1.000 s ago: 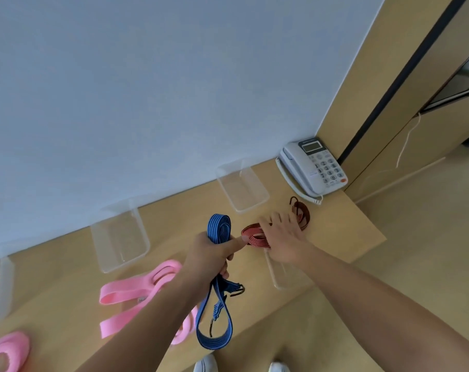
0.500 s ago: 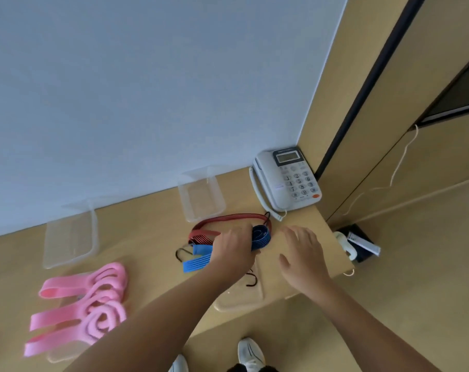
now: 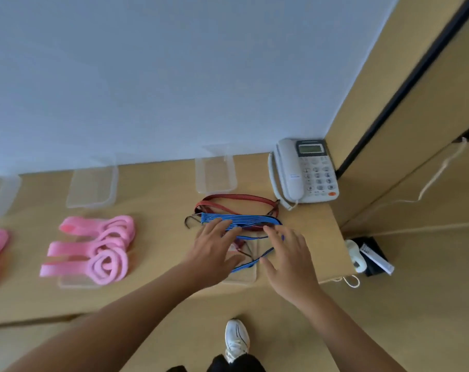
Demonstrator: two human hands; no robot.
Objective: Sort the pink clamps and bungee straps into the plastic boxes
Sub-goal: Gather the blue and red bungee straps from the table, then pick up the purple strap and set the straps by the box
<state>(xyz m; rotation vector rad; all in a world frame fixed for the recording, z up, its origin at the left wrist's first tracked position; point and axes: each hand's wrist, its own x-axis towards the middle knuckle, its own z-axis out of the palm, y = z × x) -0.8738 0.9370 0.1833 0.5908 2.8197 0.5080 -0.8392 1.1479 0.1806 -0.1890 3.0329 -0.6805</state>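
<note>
Here the blue bungee strap (image 3: 244, 219) is lying crosswise just ahead of both hands, its long axis running from the left hand (image 3: 214, 251) to the right hand (image 3: 289, 261). Both are reaching flat, fingers spread, gripping nothing, the left already touching it.

Both hands lie flat near the counter's (image 3: 158, 296) front right edge, fingers (image 3: 217, 225) spread. The left hand (image 3: 214, 251) rests on the blue bungee strap (image 3: 241, 219); the right hand (image 3: 289, 260) touches its right end. A red bungee strap (image 3: 236, 197) lies just behind. A clear box (image 3: 245, 277) sits beneath the hands. Pink clamps (image 3: 93, 248) lie further left, a telephone (image 3: 303, 170) in the back right corner
</note>
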